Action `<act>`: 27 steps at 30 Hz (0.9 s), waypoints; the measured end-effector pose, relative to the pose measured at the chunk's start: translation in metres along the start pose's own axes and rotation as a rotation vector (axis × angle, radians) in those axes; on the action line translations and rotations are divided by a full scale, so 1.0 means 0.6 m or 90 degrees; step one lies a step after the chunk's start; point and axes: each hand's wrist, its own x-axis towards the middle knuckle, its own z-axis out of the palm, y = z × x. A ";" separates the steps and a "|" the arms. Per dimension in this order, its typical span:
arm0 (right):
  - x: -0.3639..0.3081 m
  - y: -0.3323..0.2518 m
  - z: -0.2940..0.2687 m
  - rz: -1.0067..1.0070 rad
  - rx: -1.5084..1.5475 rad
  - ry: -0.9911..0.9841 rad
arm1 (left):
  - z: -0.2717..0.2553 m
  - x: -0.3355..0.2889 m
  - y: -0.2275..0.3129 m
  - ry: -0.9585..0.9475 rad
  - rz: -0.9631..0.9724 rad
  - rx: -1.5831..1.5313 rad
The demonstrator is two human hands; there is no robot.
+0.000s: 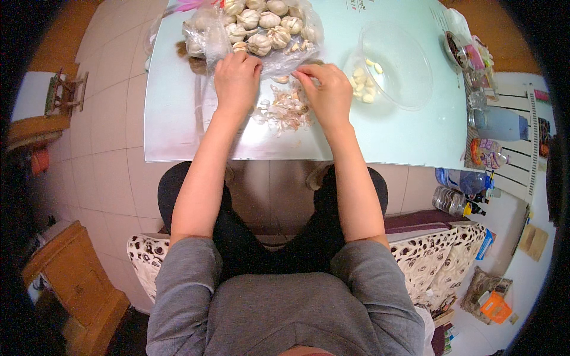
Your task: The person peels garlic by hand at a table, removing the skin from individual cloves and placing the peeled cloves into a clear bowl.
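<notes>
Two bare forearms (202,178) reached forward from grey sleeves (184,279) over the pale blue-green counter (172,118), roughly level with each other and a little apart. The left hand (238,86), back uppermost, rested its bent fingers (237,57) against the near side of a clear plastic bag (205,44), the thumb set slightly off from them; whether they gripped the film or merely touched it could not be told. Garlic bulbs (259,44) filled the bag just beyond. The right hand (329,95) angled inward, its thumb and forefinger drawn almost together at the bag's near edge, the other fingers curled behind; what lay between the tips, if anything, was too small to make out. Between the hands an unpeeled garlic clove (280,79) lay on the counter, and nearer the person spread a loose heap of papery garlic skins (285,111). To the right stood a transparent plastic bowl (409,71), with peeled garlic cloves (363,89) gathered at its bottom.
</notes>
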 end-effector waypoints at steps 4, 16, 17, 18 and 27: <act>0.016 0.013 0.026 -0.019 -0.009 0.001 | -0.035 0.005 0.027 -0.022 0.015 -0.036; 0.026 0.039 0.047 -0.053 -0.096 -0.112 | -0.074 -0.011 0.032 -0.248 -0.119 -0.130; 0.025 0.040 0.043 -0.054 -0.097 -0.114 | -0.075 -0.011 0.031 -0.260 -0.120 -0.136; 0.024 0.041 0.039 -0.065 -0.094 -0.116 | -0.076 -0.011 0.030 -0.259 -0.122 -0.137; 0.021 0.040 0.005 -0.102 -0.081 -0.193 | -0.055 -0.008 0.040 -0.259 -0.011 -0.161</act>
